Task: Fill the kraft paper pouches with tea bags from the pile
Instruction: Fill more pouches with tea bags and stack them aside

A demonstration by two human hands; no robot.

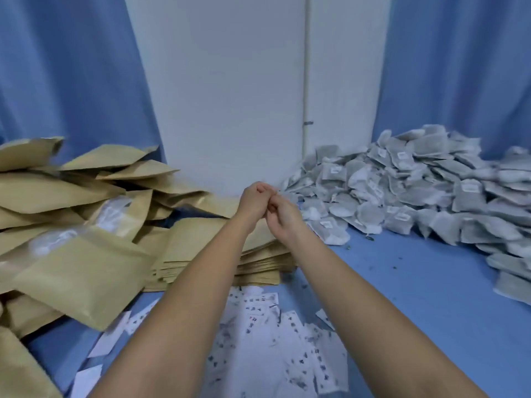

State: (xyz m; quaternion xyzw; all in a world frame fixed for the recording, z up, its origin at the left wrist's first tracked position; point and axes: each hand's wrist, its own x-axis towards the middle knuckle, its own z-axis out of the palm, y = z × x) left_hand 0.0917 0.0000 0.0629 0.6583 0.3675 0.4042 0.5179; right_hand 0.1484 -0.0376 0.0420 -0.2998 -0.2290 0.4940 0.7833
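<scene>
My left hand [254, 200] and my right hand [283, 217] meet in mid-air at the centre, fingers curled and touching each other. I see nothing held in either. Below them lies a flat stack of kraft paper pouches [260, 261]. A big heap of bulging kraft pouches [71, 262] fills the left side, some showing clear windows. The pile of grey-white tea bags [416, 196] spreads along the right, its nearest bags just right of my right hand.
Several white printed paper slips [273, 340] lie scattered under my forearms. The blue table cover [416, 297] shows bare between the slips and the tea bags, dotted with tea crumbs. A white wall [230, 110] and blue curtains [57, 81] close off the back.
</scene>
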